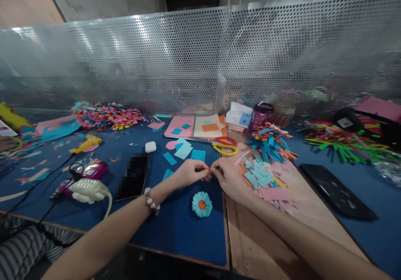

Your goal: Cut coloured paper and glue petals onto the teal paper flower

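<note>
My left hand [193,172] and my right hand [228,176] meet above the blue table, fingertips pinched together. Between them shows a tiny bit of orange, apparently a paper strip [208,169], mostly hidden by the fingers. Just below my hands lies a light blue paper flower [202,204] with an orange centre. Blue paper pieces [198,155] are scattered behind my left hand. Scissors [224,145] with orange and yellow handles rest beyond both hands. To the right of my right hand is a pile of cut paper [261,173] in blue, pink and orange.
On the left are a phone [133,175], a white earbud case [151,147], a yellow glue gun [86,143] and a power strip [89,189] with cables. Fringed paper bundles [269,142] and a black tray-like object [336,190] lie right. A perforated metal panel [188,58] closes the back.
</note>
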A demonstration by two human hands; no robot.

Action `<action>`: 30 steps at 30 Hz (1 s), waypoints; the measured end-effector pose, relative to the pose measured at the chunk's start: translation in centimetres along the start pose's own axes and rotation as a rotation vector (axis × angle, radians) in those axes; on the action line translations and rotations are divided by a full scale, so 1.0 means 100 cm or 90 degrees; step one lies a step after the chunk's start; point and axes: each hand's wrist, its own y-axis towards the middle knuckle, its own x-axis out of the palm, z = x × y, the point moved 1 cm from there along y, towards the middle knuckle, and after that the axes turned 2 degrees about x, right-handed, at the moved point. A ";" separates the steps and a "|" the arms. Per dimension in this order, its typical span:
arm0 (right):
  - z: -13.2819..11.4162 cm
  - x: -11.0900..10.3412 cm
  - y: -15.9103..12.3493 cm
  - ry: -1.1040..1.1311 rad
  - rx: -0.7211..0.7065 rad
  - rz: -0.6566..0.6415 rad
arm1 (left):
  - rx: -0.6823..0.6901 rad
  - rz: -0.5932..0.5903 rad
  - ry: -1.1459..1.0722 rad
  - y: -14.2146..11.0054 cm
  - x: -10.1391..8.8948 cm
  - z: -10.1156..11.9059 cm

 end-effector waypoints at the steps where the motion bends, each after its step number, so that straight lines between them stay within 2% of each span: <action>1: 0.000 -0.001 0.000 0.004 -0.004 0.000 | -0.002 -0.004 -0.006 0.000 -0.001 0.001; 6: 0.006 -0.002 0.002 0.013 -0.021 -0.005 | -0.026 -0.009 -0.051 0.002 -0.002 0.007; 9: 0.013 0.000 0.002 -0.006 -0.075 0.009 | -0.029 0.013 -0.065 0.002 -0.001 0.009; 14: 0.012 0.000 0.001 -0.104 -0.156 0.069 | -0.045 0.032 -0.115 0.001 0.001 0.011; 21: 0.007 -0.004 -0.002 -0.282 -0.285 0.074 | -0.085 0.056 -0.188 0.000 0.003 0.014; 26: 0.011 -0.004 -0.004 -0.348 -0.344 0.087 | -0.106 0.061 -0.231 0.001 0.003 0.013; 30: 0.011 -0.004 -0.006 -0.365 -0.348 0.063 | -0.103 0.057 -0.251 0.002 0.002 0.010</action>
